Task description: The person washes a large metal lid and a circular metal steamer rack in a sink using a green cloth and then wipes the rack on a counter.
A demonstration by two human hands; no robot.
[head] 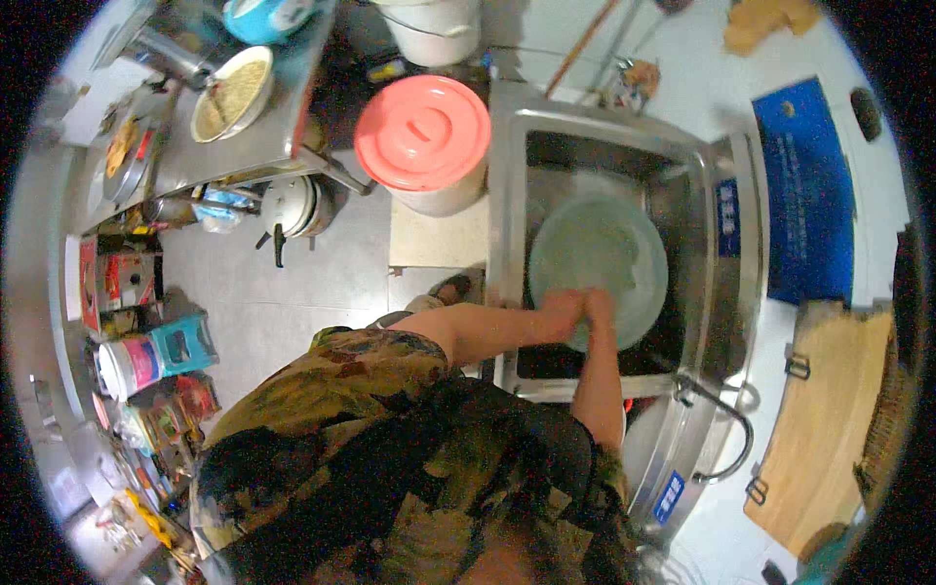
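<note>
A round, pale green basin (599, 248) sits in a stainless steel sink (512, 219), in front of the person and to the right. It looks to hold water, with something faint and pale in it that blur hides. My left hand (567, 313) reaches in from the left over the basin's near side. Close beside it, my right hand (599, 306) comes up from below. The two hands are together or nearly so, just inside the near rim. Their fingers are blurred, so whether they hold anything cannot be told.
Left of the sink stands a white bucket with a pink lid (423, 133). A steel table (285, 128) at upper left bears a bowl of pale contents (238, 91); a pressure cooker (289, 208) is below. A curved faucet (742, 431) and a wooden board (833, 409) are at right.
</note>
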